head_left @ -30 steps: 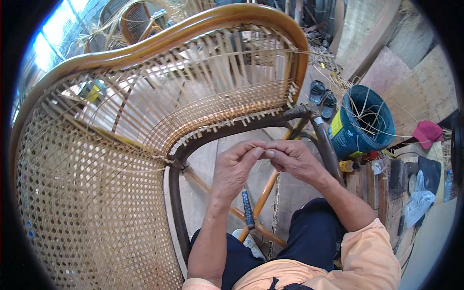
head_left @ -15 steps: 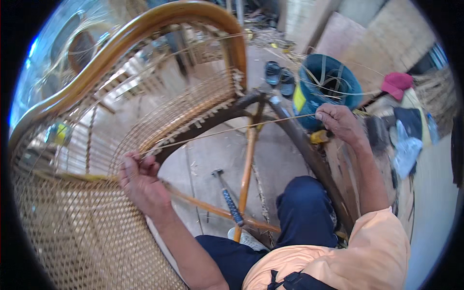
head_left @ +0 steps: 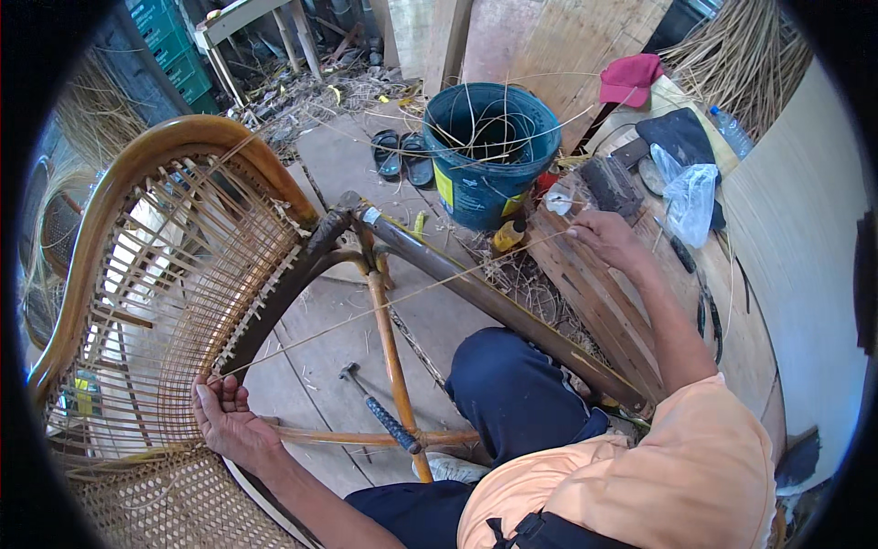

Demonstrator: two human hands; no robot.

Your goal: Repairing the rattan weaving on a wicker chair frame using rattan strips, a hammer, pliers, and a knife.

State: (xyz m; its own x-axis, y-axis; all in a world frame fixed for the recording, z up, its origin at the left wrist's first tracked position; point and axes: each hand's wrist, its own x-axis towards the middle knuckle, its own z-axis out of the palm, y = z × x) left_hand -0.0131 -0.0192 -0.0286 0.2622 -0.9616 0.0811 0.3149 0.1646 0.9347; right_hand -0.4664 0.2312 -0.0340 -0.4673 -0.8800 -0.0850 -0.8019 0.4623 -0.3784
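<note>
A thin tan cane strand runs taut in a straight line between my two hands. At its lower left end, my left hand pinches it by the edge of the woven cane panel of a rattan chair. Out to the right, my right hand is closed on the strand, with the arm stretched away from the chair. The chair's glossy curved brown frame borders the panel. Loose strands cross the panel's upper part, while finished mesh shows below my left hand.
A hammer leans by the chair's lower rails. Beyond the dark chair leg stand a blue-green bucket of cane strands and sandals. At right are wooden boards, a clear plastic bag and a red cap.
The view has swung right, so the chair now sits lower and farther left. Both hands keep hold of the cane strand, and the span between them looks slightly longer.
</note>
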